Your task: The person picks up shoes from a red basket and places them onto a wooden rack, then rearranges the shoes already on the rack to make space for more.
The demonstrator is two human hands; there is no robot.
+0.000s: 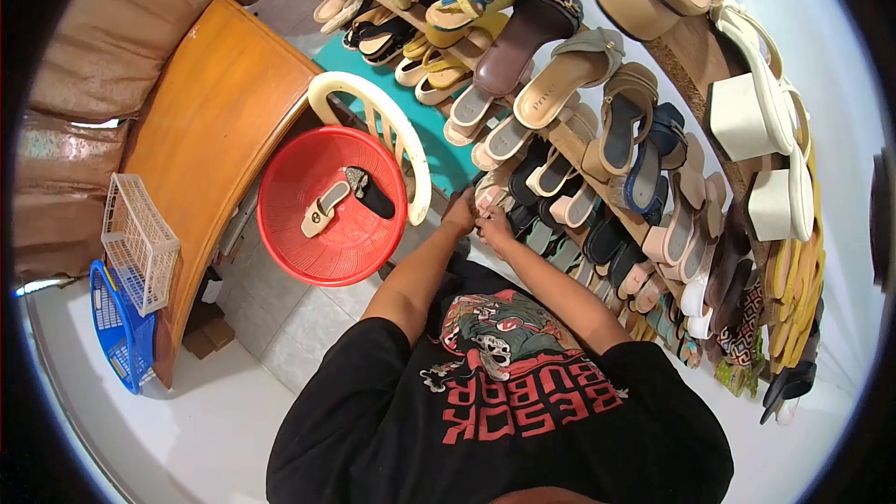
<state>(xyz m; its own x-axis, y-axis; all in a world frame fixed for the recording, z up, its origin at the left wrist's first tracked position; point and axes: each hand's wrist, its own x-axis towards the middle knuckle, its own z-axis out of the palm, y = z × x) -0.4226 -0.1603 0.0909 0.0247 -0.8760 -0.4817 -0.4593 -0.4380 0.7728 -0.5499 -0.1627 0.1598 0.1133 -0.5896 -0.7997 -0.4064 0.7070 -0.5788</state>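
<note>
- Both hands met at the lower edge of a crowded shoe rack (pixel 653 177).
- The left hand (pixel 460 215) and right hand (pixel 495 222) were pinched together on a small pale sandal (pixel 487 196) there; the exact grip could not be made out.
- Left of the rack, a red basin (pixel 280 224) held a beige sandal (pixel 322 210) and a black one (pixel 371 194).

A pale tiled floor (pixel 280 336) runs under a curved wooden tabletop (pixel 215 121), beside which brown curtains (pixel 112 37) hang. A white wire basket (pixel 138 241) and a blue plastic basket (pixel 117 331) sit at the tabletop's end. A cream plastic chair (pixel 383 121) stands on what looks like a teal mat (pixel 439 145). A tiered shoe rack (pixel 597 177) fills the right side against a white wall (pixel 840 84). Light is bright and even.
</note>
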